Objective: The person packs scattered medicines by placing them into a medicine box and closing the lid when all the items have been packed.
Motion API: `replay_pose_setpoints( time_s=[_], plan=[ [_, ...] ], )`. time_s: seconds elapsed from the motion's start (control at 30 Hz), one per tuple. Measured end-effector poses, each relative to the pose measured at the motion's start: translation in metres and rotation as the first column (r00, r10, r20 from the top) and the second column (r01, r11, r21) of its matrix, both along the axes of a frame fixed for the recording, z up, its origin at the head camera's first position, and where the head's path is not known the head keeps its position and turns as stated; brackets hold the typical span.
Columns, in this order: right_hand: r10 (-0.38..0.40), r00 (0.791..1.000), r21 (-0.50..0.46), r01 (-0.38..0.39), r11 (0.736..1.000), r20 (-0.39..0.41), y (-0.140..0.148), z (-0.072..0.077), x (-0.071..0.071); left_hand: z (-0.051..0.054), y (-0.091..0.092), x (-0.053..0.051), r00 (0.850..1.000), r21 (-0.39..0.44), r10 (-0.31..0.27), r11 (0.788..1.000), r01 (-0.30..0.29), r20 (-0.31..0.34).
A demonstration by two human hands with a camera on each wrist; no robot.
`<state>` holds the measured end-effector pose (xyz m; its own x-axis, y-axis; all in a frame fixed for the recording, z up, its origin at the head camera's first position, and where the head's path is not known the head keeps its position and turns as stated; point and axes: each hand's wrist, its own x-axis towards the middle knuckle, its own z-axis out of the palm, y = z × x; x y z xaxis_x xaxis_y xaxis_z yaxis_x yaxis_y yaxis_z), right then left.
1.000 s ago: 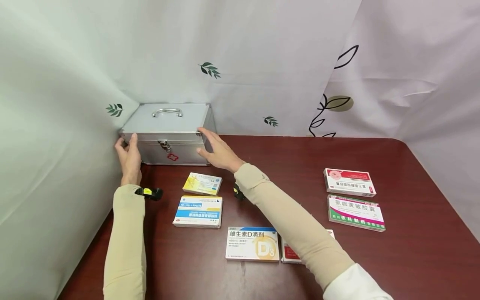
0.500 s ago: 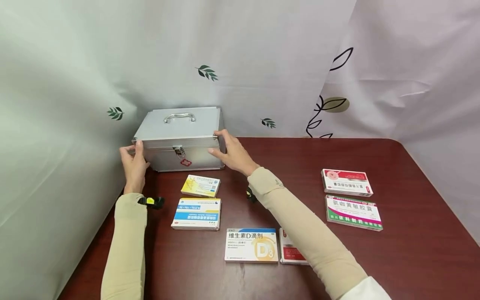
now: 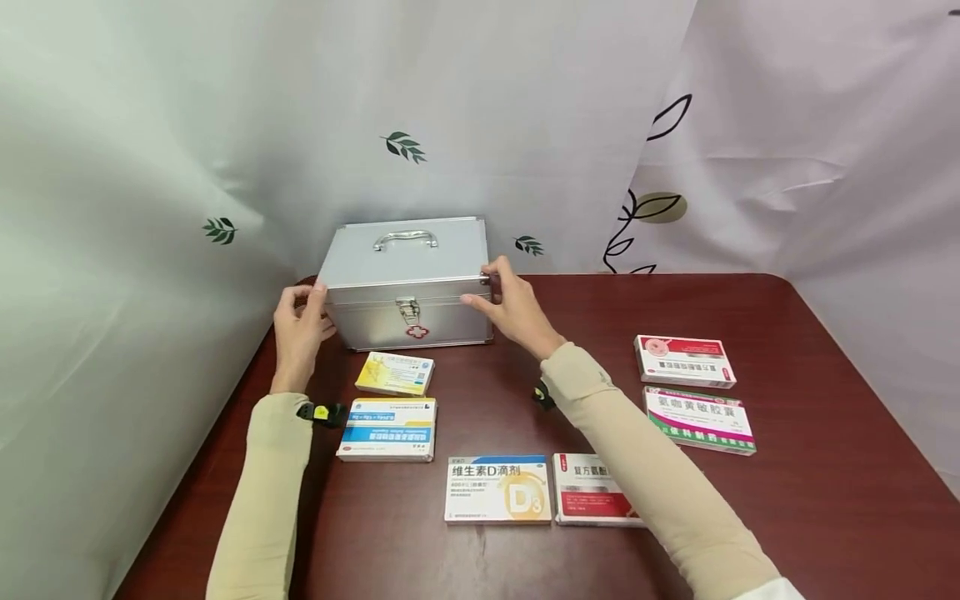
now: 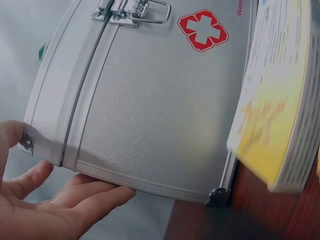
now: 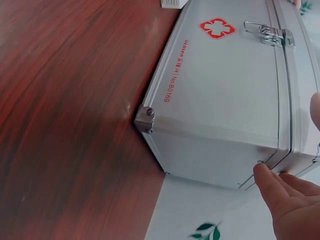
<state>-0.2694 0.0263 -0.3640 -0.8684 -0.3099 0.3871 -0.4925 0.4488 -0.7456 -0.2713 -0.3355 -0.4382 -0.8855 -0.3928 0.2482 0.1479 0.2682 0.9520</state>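
Left hand (image 3: 302,333) and right hand (image 3: 520,315) grip silver rectangular metal case (image 3: 405,268) endwise. Press evenly; avoid yellow-white flat carton (image 3: 394,373) before case

1. I count one silver case (image 3: 408,260) near the table's (image 3: 592,325) far edge.
2. I make it six medicine cartons (image 3: 480,492): two toward the left edge, two toward the near edge, two toward the right edge.

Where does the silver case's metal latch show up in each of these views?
Head: the metal latch is just left of centre.
Left wrist: metal latch at the top edge, left of centre.
Right wrist: metal latch at upper right.
Shared landmark: the red cross emblem, near it in all three.
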Motion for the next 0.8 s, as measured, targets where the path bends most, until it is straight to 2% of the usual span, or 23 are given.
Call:
replay_pose_setpoints(
  time_s=[0.03,0.07,0.13,0.23,0.3,0.4,0.53,0.67,0.8],
  plan=[
    [-0.002,1.000,-0.020,0.002,1.000,0.005,0.004,0.000,0.000,0.006,0.007,0.003,0.999,-0.016,-0.032,0.999,0.032,0.008],
    [-0.008,1.000,-0.032,0.008,0.999,0.002,0.007,-0.001,0.000,0.017,0.017,0.010,0.998,-0.042,-0.060,0.997,0.061,0.024],
    [-0.031,0.999,-0.043,0.030,0.999,-0.011,0.015,-0.001,0.001,0.044,0.042,0.027,0.990,-0.066,-0.128,0.989,0.132,0.063],
    [-0.081,0.996,-0.039,0.079,0.996,-0.044,0.030,0.000,0.000,0.077,0.074,0.046,0.960,-0.066,-0.259,0.962,0.267,0.102],
    [-0.111,0.991,-0.035,0.109,0.993,-0.070,0.042,0.000,-0.001,0.088,0.091,0.053,0.945,-0.082,-0.307,0.945,0.317,0.110],
    [-0.144,0.985,-0.038,0.141,0.989,-0.096,0.059,-0.001,-0.002,0.097,0.109,0.057,0.925,-0.110,-0.363,0.921,0.375,0.113],
    [-0.187,0.977,-0.046,0.183,0.982,-0.102,0.081,-0.004,0.002,0.099,0.128,0.056,0.902,-0.109,-0.419,0.896,0.429,0.104],
    [-0.227,0.969,-0.029,0.226,0.974,-0.097,0.100,-0.005,0.009,0.096,0.142,0.055,0.900,-0.145,-0.425,0.889,0.435,0.097],
    [-0.265,0.958,-0.010,0.265,0.964,-0.110,0.116,-0.005,0.017,0.096,0.155,0.059,0.897,-0.175,-0.433,0.880,0.442,0.089]
  ],
)
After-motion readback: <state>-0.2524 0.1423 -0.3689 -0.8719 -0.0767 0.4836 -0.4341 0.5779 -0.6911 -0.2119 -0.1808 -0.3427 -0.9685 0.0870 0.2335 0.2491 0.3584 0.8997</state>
